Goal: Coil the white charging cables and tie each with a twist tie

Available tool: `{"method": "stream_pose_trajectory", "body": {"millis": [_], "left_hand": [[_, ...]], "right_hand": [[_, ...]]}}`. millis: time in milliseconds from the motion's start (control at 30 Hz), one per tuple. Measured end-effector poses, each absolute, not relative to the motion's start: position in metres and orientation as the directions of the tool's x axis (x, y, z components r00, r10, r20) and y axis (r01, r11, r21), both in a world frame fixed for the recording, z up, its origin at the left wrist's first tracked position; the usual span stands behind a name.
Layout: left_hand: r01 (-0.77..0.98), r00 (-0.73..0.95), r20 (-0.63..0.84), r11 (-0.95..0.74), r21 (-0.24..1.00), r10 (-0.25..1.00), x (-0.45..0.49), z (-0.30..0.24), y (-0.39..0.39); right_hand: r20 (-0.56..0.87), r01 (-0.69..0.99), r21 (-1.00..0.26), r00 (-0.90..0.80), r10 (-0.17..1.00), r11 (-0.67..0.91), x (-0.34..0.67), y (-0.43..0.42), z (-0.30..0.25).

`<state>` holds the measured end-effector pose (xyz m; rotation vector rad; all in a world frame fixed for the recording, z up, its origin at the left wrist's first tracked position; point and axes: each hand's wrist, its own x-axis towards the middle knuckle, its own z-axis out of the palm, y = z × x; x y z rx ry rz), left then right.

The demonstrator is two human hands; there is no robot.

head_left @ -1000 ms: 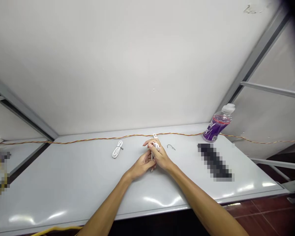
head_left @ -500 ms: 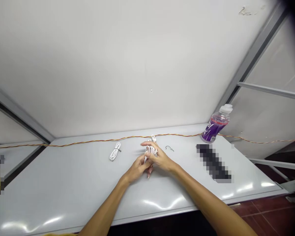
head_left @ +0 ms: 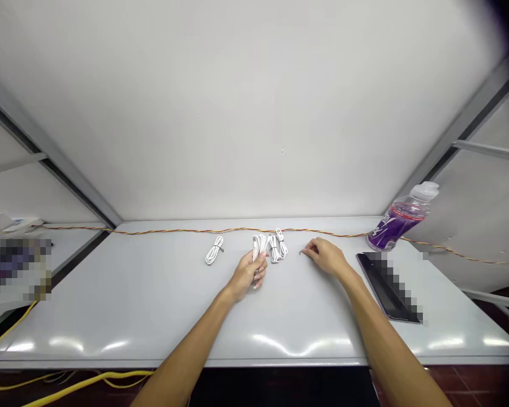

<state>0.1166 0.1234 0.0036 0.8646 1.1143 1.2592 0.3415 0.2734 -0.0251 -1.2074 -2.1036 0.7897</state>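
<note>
My left hand (head_left: 251,272) is closed round a coiled white cable (head_left: 259,243), held just above the middle of the table with its loops sticking up past the fingers. To the right, my right hand (head_left: 322,254) pinches a thin black twist tie (head_left: 301,252) at the tabletop; most of the tie is hidden by the fingers. Between the hands lie two bundled white cables, the nearer bundle (head_left: 274,249) and the farther bundle (head_left: 281,243), each with a dark tie round it. Another tied white cable (head_left: 214,251) rests left of my left hand.
A purple-labelled bottle (head_left: 397,217) stands at the back right of the grey table (head_left: 152,305). In front of it lies a dark flat object (head_left: 385,291), partly blurred. A twisted red-yellow wire (head_left: 186,230) runs along the back. Yellow cable (head_left: 89,381) hangs at the lower left.
My right hand has left the coiled cable and moved right to the twist tie. My left hand keeps the coil. The view has shifted, uncovering the two bundles between the hands.
</note>
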Motion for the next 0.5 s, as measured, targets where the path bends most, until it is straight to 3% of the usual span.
{"method": "stream_pose_trajectory", "body": {"millis": [100,267,367,500], "left_hand": [[-0.263,-0.029,-0.162,0.149,0.953,0.986,0.117,0.005,0.123],[-0.251,0.028,-0.171,0.173,0.952,0.985,0.119,0.006,0.123],[-0.263,0.081,-0.188,0.203,0.943,0.979,0.121,0.006,0.122],[-0.326,0.197,-0.195,0.252,0.911,0.961,0.125,0.005,0.119]], "right_hand": [[0.223,0.464,-0.784,-0.411,0.884,0.413,0.336,0.267,-0.017],[0.353,0.187,-0.860,-0.453,0.819,0.474,0.309,0.240,0.002],[0.435,0.078,-0.849,-0.459,0.774,0.523,0.287,0.219,0.006],[0.563,0.063,-0.756,-0.447,0.695,0.652,0.268,0.203,0.005]]}}
